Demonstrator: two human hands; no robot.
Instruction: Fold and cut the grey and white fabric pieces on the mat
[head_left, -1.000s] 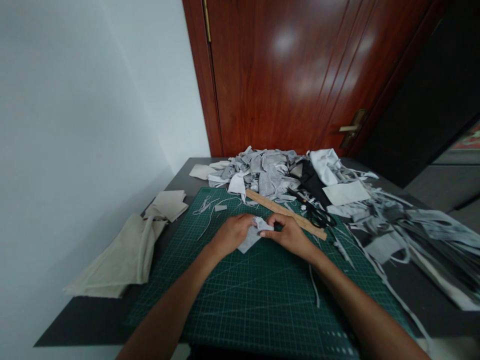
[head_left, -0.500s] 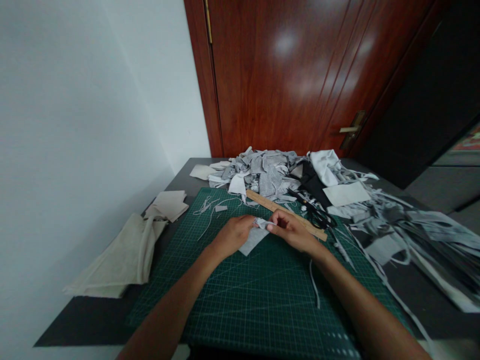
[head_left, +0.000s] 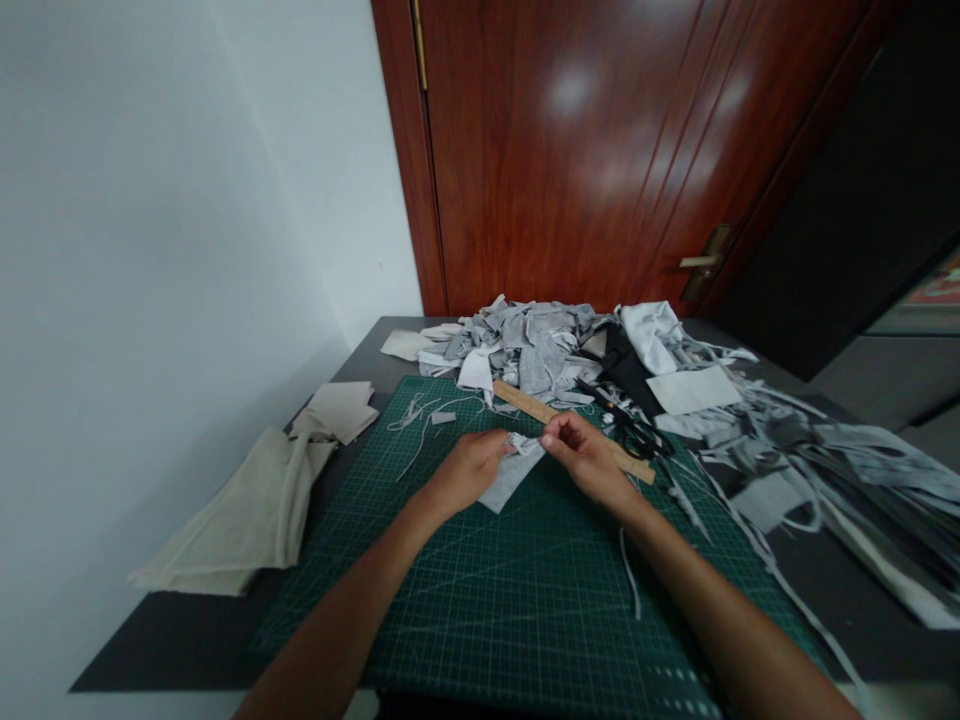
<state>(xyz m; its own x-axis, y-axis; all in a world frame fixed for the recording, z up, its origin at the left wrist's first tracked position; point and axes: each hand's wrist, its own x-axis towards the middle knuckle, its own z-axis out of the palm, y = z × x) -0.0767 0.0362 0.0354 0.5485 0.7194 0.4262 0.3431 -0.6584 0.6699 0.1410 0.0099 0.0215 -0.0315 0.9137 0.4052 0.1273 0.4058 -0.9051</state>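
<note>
Grey cloth (head_left: 507,484) — bunched upper edge spans crosswise; left hand (head_left: 469,468) pinches one end, right hand (head_left: 587,458) the other — flap nearer left fingers.

"How's the grey cloth (head_left: 513,484)?"
"Pale, small, bunched along its far edge, a flat corner pointing near."
"And where?"
"Mid-scene, held between the left hand (head_left: 466,466) and right hand (head_left: 587,458)."

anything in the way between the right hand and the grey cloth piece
Nothing visible: the right hand has its fingertips at the right corner of the grey cloth piece, while the left hand holds its other side. The wooden ruler lies beyond, not between them.
</note>
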